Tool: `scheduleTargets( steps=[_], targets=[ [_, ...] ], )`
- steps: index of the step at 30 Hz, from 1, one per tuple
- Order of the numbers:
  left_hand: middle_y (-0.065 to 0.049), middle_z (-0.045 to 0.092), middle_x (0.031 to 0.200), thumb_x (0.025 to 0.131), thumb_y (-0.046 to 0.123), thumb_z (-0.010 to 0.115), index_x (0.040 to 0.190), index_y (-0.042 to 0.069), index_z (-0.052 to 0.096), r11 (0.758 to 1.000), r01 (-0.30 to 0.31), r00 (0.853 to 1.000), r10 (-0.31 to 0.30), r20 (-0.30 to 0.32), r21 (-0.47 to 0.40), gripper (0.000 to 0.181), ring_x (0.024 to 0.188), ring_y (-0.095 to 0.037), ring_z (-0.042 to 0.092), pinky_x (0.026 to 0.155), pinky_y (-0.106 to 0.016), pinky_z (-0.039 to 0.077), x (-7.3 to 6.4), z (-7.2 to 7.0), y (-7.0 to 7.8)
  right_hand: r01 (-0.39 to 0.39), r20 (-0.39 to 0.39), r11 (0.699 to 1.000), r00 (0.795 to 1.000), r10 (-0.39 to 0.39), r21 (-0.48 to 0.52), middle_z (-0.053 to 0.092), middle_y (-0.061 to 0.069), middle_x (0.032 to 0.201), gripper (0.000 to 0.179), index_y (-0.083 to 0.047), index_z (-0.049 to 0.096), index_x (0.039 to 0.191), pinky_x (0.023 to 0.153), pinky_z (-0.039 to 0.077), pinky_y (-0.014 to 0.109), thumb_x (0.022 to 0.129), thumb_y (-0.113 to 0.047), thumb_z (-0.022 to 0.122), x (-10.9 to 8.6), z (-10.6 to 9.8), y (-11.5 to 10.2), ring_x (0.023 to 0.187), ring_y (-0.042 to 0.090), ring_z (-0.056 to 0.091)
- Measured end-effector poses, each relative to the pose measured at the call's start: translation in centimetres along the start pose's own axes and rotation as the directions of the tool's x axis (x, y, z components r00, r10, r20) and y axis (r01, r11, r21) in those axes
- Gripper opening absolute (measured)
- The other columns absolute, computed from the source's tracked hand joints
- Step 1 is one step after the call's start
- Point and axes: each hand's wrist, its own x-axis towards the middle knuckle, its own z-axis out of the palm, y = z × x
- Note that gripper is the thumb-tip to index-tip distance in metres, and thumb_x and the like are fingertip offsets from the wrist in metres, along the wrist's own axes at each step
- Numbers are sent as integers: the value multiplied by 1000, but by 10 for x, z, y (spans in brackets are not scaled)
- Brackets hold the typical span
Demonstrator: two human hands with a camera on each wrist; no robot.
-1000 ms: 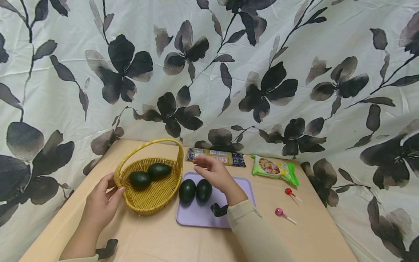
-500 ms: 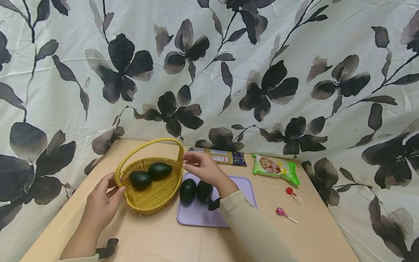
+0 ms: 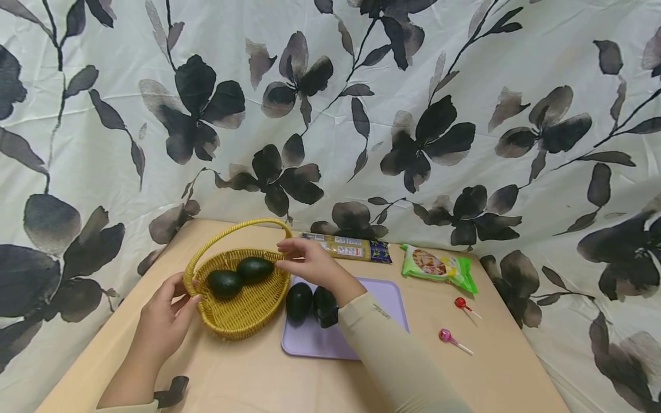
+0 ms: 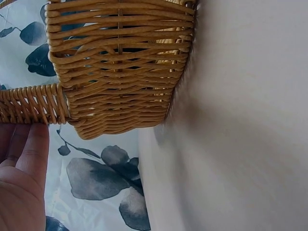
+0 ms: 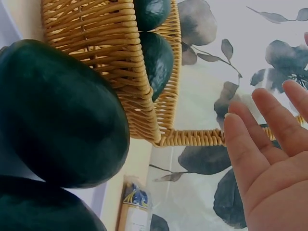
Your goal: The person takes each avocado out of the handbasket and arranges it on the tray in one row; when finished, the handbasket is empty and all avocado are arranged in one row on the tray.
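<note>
A yellow wicker basket [image 3: 242, 321] with a tall handle holds two dark green avocados [image 3: 224, 283] in the head view. At its left side, my left hand [image 3: 164, 318] grips the foot of the handle, thumb in front and fingers partly hidden behind. The left wrist view shows those fingers [image 4: 33, 151] against the woven handle. My right hand [image 3: 315, 267] is beside the basket's right rim, fingers extended, holding nothing. In the right wrist view its spread fingers [image 5: 269, 120] overlap the handle; contact is unclear. Two more avocados [image 3: 299, 302] lie on a lilac tray [image 3: 382, 292], one partly covered by the right wrist strap.
Behind the tray lies a blue-and-gold packet [image 3: 356, 250]. Further right are a green snack bag [image 3: 439, 268], a red lollipop [image 3: 461, 303] and a pink lollipop [image 3: 446, 335]. A floral cloth [image 3: 351, 143] hangs at the table's back.
My right hand has moved left, from above the tray to the basket's right rim. The left hand keeps its place on the basket, which stands where it was.
</note>
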Motion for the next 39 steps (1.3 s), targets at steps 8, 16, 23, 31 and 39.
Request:
scheduleTargets(
  steps=[8, 16, 23, 31, 39],
  targets=[
    [-17, 61, 122, 93, -4, 70, 141, -1, 48, 1000, -4, 1000, 4, 6, 1, 53, 112, -6, 57, 93, 5, 45, 1, 0, 0, -6, 33, 999, 999, 7, -35, 69, 3, 130, 45, -14, 65, 134, 104, 59, 29, 93, -24, 78, 10, 6, -2, 114, 15, 67],
    [-16, 62, 121, 93, -4, 71, 142, -1, 47, 1000, -13, 1000, 13, 10, 5, 54, 113, -7, 59, 93, 3, 47, 2, -1, -2, -42, 89, 997, 995, 48, -68, 65, 4, 136, 48, -13, 63, 137, 112, 55, 36, 93, -25, 78, 22, 15, -3, 126, 26, 63],
    [-15, 62, 121, 93, -4, 72, 142, 0, 47, 1000, -6, 1000, 6, 13, 10, 55, 113, -14, 61, 94, 1, 49, 3, -2, -1, -35, 124, 992, 991, 50, -122, 62, 11, 143, 52, -9, 61, 139, 115, 52, 44, 94, -29, 76, 32, 25, -1, 132, 34, 59],
    [-14, 62, 121, 92, -4, 72, 141, 1, 48, 1000, 4, 1000, -4, 16, -1, 55, 112, 2, 56, 95, 0, 49, -1, -2, 1, -78, 119, 968, 987, 108, -237, 63, 4, 141, 56, -11, 60, 142, 112, 54, 34, 94, -38, 74, 45, 38, 8, 131, 29, 59],
    [-12, 63, 121, 91, -5, 73, 141, 1, 49, 1000, -3, 1000, 3, 4, 3, 56, 111, 8, 52, 94, 4, 46, -2, -2, 1, -102, 108, 956, 985, 136, -273, 63, 7, 142, 50, -12, 60, 142, 109, 56, 35, 98, -35, 69, 56, 44, 2, 131, 33, 59]
  ],
)
